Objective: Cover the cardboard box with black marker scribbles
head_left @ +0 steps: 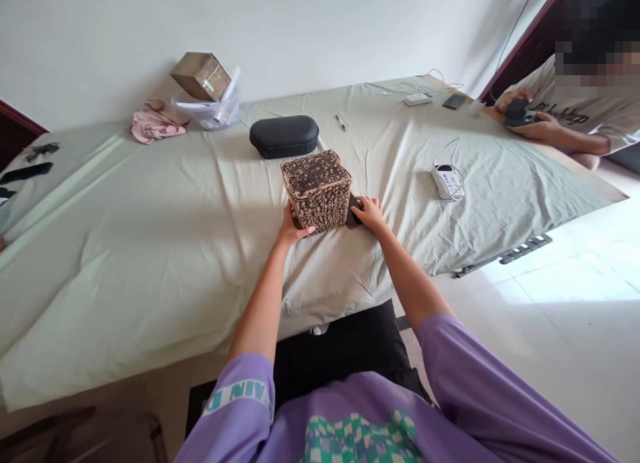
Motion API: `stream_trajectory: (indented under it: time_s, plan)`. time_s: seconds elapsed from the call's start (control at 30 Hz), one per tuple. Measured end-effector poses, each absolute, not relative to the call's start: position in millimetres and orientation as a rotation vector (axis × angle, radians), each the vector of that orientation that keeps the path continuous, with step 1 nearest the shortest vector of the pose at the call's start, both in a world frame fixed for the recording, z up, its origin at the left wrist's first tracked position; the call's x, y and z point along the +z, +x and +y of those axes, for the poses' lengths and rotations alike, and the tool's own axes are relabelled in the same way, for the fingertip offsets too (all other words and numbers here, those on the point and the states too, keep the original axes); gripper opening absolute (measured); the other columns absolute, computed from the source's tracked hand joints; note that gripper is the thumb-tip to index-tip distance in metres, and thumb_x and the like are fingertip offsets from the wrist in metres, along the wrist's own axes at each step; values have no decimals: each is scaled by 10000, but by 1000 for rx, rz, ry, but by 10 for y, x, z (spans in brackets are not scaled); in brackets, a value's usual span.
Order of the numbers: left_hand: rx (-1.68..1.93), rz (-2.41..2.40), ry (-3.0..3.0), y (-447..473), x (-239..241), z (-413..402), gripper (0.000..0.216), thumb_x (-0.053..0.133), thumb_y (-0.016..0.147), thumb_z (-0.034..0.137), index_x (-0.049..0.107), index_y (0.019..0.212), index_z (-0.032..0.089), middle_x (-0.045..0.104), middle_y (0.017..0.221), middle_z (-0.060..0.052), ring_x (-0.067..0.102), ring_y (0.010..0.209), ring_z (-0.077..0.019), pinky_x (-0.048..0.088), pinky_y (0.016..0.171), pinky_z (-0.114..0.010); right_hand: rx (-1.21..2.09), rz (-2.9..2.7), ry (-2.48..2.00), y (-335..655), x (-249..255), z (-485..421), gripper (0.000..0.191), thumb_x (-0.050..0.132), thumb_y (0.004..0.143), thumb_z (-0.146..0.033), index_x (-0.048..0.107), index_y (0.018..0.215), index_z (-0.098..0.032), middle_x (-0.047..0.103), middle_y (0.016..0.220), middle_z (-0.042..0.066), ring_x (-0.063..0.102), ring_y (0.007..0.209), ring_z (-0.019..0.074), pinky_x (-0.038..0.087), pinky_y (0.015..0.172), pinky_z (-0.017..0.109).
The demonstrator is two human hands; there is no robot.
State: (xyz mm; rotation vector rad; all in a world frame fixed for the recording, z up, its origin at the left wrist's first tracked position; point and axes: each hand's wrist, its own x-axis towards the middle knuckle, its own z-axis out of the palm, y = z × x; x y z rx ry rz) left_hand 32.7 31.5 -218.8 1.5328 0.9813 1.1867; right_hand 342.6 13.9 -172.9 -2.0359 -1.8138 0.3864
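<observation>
Item: patterned box (317, 190), centre of the frame, resting on the sheet-covered table (150, 250) near its front edge. Squarish, tan with a dense dark-brown scrolling pattern on top and sides; lid seated, box upright. A flat dark piece (353, 213) shows at its lower right corner, partly hidden; what it is cannot be told. Left hand (291, 228): fingers pressed against the box's lower left side. Right hand (369, 213): fingers curled loosely at the lower right corner, touching the dark piece, not clenched. Step in hand, as judged: steadying or positioning the box from both sides; any lift would call for an even grip low on both faces. Also present: black case (284, 136) just behind the box; white charger (447, 181) with cord to the right; pink cloth (156, 121) and cardboard box (201, 75) at upper left; another person's hands (530, 120) holding a dark object, upper right.
</observation>
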Motion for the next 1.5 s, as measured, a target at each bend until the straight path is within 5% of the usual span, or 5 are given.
stream_trajectory:
  time_s: [0.17, 0.5, 1.5]
  plan:
    - [1182, 975, 1488, 345, -2152, 292, 1474, 1018, 455, 633, 249, 1636, 202, 462, 1618, -249, 552, 1450, -450, 485, 1197, -638, 339, -1835, -2042, 3327, -1774, -235, 670, 424, 1036, -484, 514, 1609, -150, 545, 1584, 202, 416, 1449, 413, 311, 1233, 543]
    - [1194, 1031, 1475, 316, -2175, 295, 1424, 977, 480, 724, 307, 1631, 222, 525, 1576, -223, 574, 1422, -448, 511, 1179, -625, 252, -1875, -2053, 3331, -1872, -223, 811, 499, 995, -636, 478, 1633, -135, 538, 1574, 221, 426, 1460, 426, 310, 1250, 550]
    - [1236, 1086, 1453, 318, -2119, 213, 1292, 884, 545, 840, 424, 1577, 214, 582, 1530, -222, 587, 1417, -457, 517, 1159, -618, 259, -1816, -1956, 3346, -1905, -258, 742, 549, 977, -583, 552, 1569, -136, 584, 1509, 227, 477, 1407, 443, 355, 1221, 582]
